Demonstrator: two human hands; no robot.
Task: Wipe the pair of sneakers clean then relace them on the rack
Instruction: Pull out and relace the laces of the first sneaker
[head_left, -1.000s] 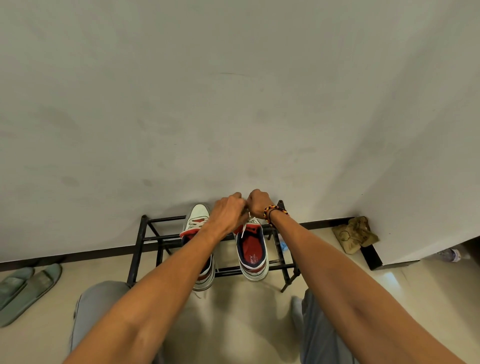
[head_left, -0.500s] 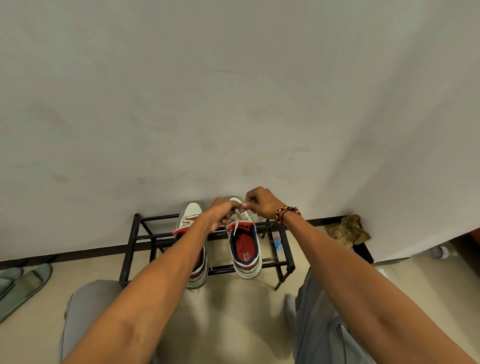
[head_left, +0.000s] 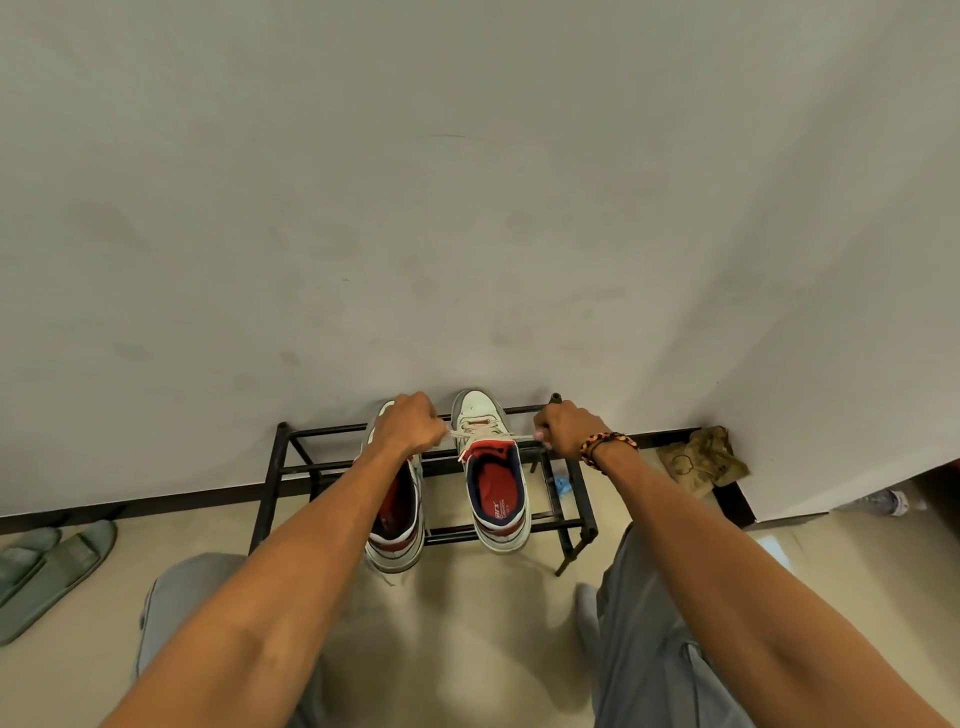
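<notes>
Starting at the far left, a pair of green slippers (head_left: 49, 564) lies on the floor, well apart from the black rack (head_left: 283, 457). On the rack stand two sneakers, heels toward the person: the left sneaker (head_left: 397, 512) is partly hidden under the forearm, and the right sneaker (head_left: 493, 478) is in plain sight. The left hand (head_left: 410, 423) and the right hand (head_left: 563, 428) each pinch one end of the white lace (head_left: 457, 435), curled tight and drawn apart across the eyelets. Pulling unevenly could probably drag one end back out of its eyelet, or tug the shoe along the thin bars until it tips between them. The rack's rear corner post stands close behind the right hand. Further right, a crumpled brown bag (head_left: 701, 462) sits in the wall corner, clear of the work.
</notes>
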